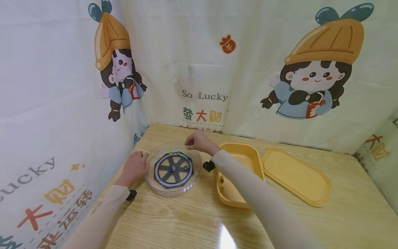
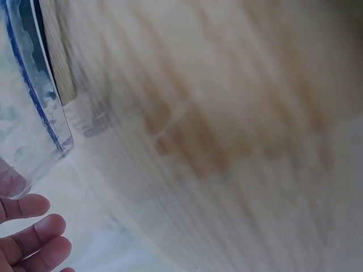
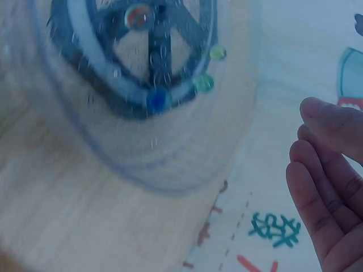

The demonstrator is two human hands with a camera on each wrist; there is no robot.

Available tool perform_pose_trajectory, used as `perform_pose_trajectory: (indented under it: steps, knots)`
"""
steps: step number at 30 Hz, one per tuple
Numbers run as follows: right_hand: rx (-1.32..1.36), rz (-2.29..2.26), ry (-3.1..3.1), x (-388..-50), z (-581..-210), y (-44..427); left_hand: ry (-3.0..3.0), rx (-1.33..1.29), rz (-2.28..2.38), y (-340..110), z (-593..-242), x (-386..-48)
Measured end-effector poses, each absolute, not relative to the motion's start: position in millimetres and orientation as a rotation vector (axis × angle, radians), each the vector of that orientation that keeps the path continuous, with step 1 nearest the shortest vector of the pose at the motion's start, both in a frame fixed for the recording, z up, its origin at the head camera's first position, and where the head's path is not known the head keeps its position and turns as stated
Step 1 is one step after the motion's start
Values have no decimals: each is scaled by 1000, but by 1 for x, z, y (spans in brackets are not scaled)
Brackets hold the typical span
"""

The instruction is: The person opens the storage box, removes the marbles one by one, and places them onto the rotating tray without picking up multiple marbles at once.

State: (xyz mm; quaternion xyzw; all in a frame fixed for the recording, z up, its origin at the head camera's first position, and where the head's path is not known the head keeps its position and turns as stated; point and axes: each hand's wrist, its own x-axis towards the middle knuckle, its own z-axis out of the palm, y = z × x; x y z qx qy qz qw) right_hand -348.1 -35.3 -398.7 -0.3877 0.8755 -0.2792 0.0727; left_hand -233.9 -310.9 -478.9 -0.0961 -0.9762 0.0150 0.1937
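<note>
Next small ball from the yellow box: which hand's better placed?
Right, likely: the right hand is nearer the yellow box holding the small balls. The left hand is at the left edge of the clear dish, which lies between it and the box.

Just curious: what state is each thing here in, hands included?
Clear dish: uncovered, marbles inside.
Dark wheel: lying flat within the dish's outline.
Left hand: resting against the dish's left side.
Right hand: raised near the dish's far edge; whether it holds anything is unclear.
Yellow box: open, more marbles inside.
Yellow lid: off, flat on the table.
</note>
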Motion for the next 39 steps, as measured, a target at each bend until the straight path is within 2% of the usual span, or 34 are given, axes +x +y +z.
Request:
perform_pose_trajectory:
  steps: [15, 39]
  knots:
    - [-1187, -843, 2492, -342, -424, -74, -2706, -276, 65, -315, -482, -234]
    - [-1155, -644, 2521, -344, -446, -92, -2719, -274, 21, -314, -482, -236]
